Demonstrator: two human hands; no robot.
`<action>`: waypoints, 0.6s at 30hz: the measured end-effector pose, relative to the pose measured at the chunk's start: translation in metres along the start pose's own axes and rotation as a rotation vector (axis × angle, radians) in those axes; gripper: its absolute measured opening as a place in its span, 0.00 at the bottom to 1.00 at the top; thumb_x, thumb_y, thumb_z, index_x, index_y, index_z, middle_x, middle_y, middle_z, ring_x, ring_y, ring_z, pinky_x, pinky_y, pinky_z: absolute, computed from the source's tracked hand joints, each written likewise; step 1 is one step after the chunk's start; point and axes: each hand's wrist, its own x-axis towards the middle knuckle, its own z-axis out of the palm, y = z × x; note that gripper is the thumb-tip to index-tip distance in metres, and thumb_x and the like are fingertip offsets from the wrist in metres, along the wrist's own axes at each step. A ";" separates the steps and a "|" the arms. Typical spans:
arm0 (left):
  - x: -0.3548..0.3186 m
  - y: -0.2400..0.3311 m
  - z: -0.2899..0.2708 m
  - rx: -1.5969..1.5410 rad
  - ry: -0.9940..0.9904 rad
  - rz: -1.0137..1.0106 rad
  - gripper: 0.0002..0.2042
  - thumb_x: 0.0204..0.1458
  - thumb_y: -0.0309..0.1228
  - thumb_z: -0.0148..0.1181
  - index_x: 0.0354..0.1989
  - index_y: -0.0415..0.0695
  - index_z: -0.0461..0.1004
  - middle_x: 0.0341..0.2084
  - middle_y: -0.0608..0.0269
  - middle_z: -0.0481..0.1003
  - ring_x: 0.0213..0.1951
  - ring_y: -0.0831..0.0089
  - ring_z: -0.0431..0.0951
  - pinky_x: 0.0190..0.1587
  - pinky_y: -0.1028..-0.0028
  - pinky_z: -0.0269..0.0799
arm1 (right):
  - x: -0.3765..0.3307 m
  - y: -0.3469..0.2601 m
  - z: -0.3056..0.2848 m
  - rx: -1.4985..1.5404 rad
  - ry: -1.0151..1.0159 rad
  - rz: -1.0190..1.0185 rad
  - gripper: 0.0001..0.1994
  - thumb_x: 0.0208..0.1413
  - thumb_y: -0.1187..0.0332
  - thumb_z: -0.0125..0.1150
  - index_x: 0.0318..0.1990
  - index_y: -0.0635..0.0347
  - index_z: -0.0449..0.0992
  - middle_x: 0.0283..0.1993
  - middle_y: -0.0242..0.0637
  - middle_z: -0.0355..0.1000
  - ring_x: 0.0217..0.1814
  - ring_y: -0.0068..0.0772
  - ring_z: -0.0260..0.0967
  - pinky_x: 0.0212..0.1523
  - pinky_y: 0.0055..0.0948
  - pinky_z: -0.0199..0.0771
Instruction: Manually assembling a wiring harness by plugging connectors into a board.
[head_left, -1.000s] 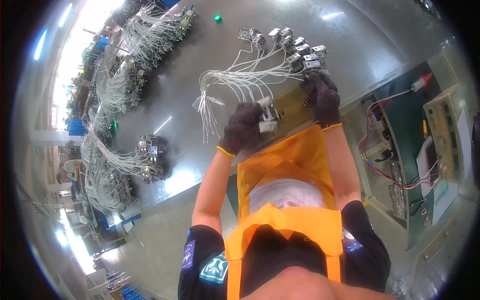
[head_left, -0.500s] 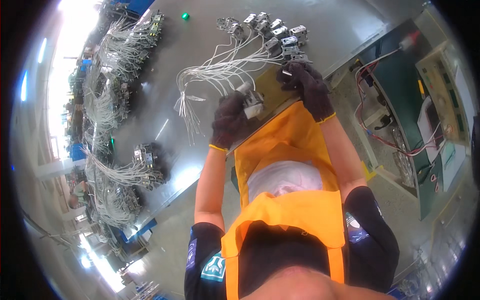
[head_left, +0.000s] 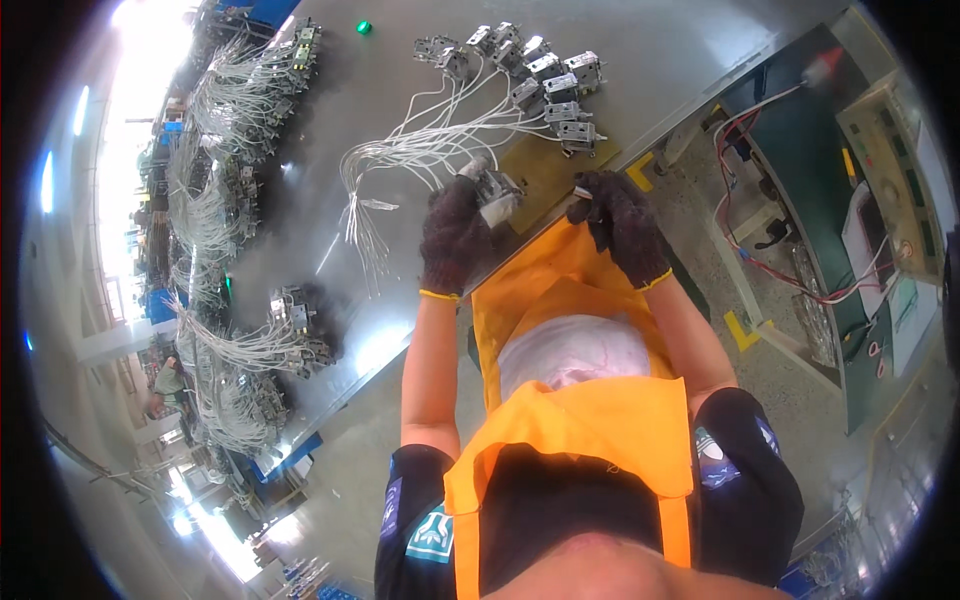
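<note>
My left hand [head_left: 455,235], in a dark glove with a yellow cuff, is closed around a boxy silver metal part [head_left: 500,196] above the near table edge. The kind of this part is unclear. My right hand [head_left: 622,230], gloved alike, is closed just off that edge, beside a brownish board [head_left: 550,165]. A small pale piece [head_left: 582,192] shows at its fingertips, too small to name. Beyond the board lie several similar metal boxes [head_left: 562,88], with white wires [head_left: 420,145] running left from them into a loose bundle.
Many more wired metal parts [head_left: 235,130] line the left of the grey metal table [head_left: 330,160]. A small green object [head_left: 364,28] lies at the far side. On the right stands a dark green surface [head_left: 790,150] with red and white cables [head_left: 735,240] and scissors [head_left: 874,350].
My right hand has come back toward me, away from the row of metal boxes. My left hand keeps its part, nearly in the same place.
</note>
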 end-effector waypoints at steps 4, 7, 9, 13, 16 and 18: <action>-0.008 0.032 0.009 0.166 0.053 0.049 0.27 0.45 0.28 0.64 0.59 0.43 0.69 0.44 0.55 0.76 0.46 0.61 0.74 0.50 0.66 0.69 | -0.003 0.005 0.007 -0.056 0.002 0.033 0.16 0.66 0.59 0.47 0.44 0.61 0.77 0.26 0.38 0.75 0.14 0.18 0.58 0.14 0.19 0.57; -0.008 0.031 0.009 0.289 0.093 0.114 0.26 0.45 0.28 0.61 0.56 0.46 0.69 0.42 0.54 0.76 0.45 0.50 0.72 0.49 0.60 0.68 | -0.004 0.013 0.006 -0.092 -0.025 0.039 0.17 0.64 0.56 0.49 0.44 0.59 0.77 0.27 0.37 0.77 0.14 0.17 0.59 0.15 0.20 0.58; -0.009 0.028 0.008 0.276 0.097 0.154 0.26 0.44 0.31 0.63 0.56 0.46 0.69 0.41 0.54 0.76 0.44 0.50 0.72 0.49 0.59 0.68 | -0.007 0.016 0.007 -0.109 -0.047 0.048 0.18 0.63 0.53 0.51 0.44 0.58 0.77 0.27 0.37 0.78 0.14 0.18 0.60 0.15 0.20 0.60; -0.008 0.029 0.011 0.081 0.090 0.029 0.31 0.44 0.39 0.68 0.60 0.45 0.70 0.43 0.52 0.77 0.47 0.58 0.74 0.54 0.63 0.67 | -0.008 0.016 0.010 -0.128 -0.045 0.045 0.16 0.65 0.56 0.49 0.44 0.59 0.77 0.27 0.36 0.77 0.16 0.17 0.60 0.16 0.19 0.60; -0.004 0.029 0.014 0.251 0.069 0.002 0.32 0.44 0.40 0.69 0.60 0.45 0.70 0.42 0.53 0.77 0.46 0.57 0.74 0.53 0.62 0.67 | -0.008 0.015 0.009 -0.133 -0.032 0.065 0.16 0.66 0.59 0.48 0.43 0.61 0.77 0.27 0.34 0.76 0.18 0.17 0.61 0.17 0.18 0.60; -0.002 0.029 0.016 0.367 0.052 -0.027 0.32 0.44 0.41 0.69 0.60 0.45 0.70 0.41 0.52 0.77 0.45 0.56 0.73 0.53 0.62 0.68 | -0.010 0.013 0.010 -0.151 -0.015 0.075 0.16 0.66 0.59 0.48 0.44 0.62 0.76 0.28 0.34 0.76 0.19 0.17 0.62 0.18 0.18 0.61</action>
